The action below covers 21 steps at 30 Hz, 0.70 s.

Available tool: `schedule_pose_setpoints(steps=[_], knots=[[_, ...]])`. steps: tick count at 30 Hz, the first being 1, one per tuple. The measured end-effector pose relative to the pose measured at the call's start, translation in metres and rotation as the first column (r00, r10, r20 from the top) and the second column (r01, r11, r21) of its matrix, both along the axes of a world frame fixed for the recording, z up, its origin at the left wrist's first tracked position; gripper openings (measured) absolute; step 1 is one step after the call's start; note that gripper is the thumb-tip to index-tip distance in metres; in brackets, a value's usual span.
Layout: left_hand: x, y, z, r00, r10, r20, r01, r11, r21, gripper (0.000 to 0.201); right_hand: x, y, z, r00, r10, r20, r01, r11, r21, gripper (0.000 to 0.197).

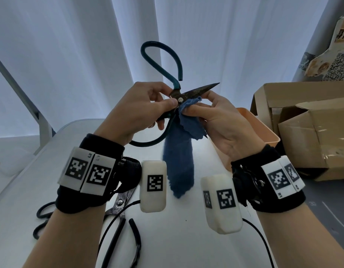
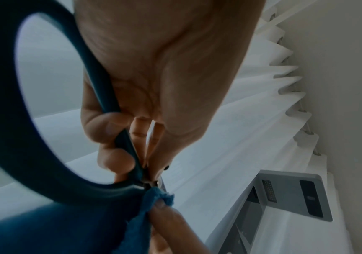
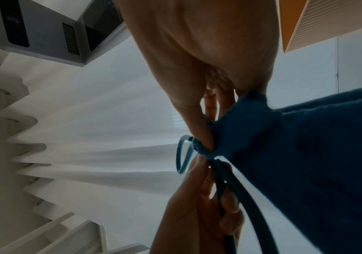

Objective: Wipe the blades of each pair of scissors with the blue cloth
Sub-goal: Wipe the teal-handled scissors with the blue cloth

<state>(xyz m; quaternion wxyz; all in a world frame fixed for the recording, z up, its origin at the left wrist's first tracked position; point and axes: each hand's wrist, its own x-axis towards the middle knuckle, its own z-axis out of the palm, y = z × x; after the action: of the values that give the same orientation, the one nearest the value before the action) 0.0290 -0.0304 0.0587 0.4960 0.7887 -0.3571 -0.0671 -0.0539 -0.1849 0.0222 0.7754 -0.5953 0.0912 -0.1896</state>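
A pair of scissors with teal loop handles [image 1: 163, 60] and dark, rusty blades [image 1: 200, 89] is raised above the table. My left hand [image 1: 148, 107] grips it at the pivot, thumb beside the rivet. My right hand [image 1: 211, 111] pinches the blue cloth [image 1: 186, 120] around the lower blade close to the pivot; the cloth hangs down in a long fold. The upper blade points right, bare. The left wrist view shows the teal handle [image 2: 6, 120] and the cloth [image 2: 154, 197] at the pivot. The right wrist view shows the cloth [image 3: 306, 154] bunched under my thumb.
A second pair of scissors [image 1: 118, 202] with black handles lies on the white table [image 1: 177, 238] under my left wrist. An orange bin [image 1: 264, 132] and cardboard boxes [image 1: 312, 128] stand at the right. White curtains hang behind.
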Motion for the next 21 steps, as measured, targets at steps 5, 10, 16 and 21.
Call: schedule_pose_setpoints(steps=[5, 10, 16, 21], knots=[[-0.0005, -0.0016, -0.0014, 1.0, -0.003, 0.008, 0.003, 1.0, -0.003, 0.005, -0.0002, -0.0021, 0.0001, 1.0, 0.02, -0.008, -0.02, 1.0, -0.013, 0.042], [0.0002, -0.0003, 0.0, 0.999, -0.032, -0.024, 0.031, 0.999, -0.027, 0.008, -0.0003, -0.0042, 0.0006, 1.0, -0.01, -0.018, 0.01, 1.0, -0.007, 0.037], [0.0, -0.0016, -0.0019, 1.0, -0.011, 0.012, 0.011, 1.0, -0.026, 0.006, 0.0016, -0.0022, 0.0005, 1.0, 0.024, -0.003, -0.024, 1.0, -0.016, 0.044], [0.0, -0.002, -0.002, 1.0, -0.014, 0.016, 0.015, 1.0, -0.026, 0.006, 0.0005, -0.0031, 0.0003, 1.0, 0.03, -0.001, -0.03, 0.999, -0.011, 0.045]])
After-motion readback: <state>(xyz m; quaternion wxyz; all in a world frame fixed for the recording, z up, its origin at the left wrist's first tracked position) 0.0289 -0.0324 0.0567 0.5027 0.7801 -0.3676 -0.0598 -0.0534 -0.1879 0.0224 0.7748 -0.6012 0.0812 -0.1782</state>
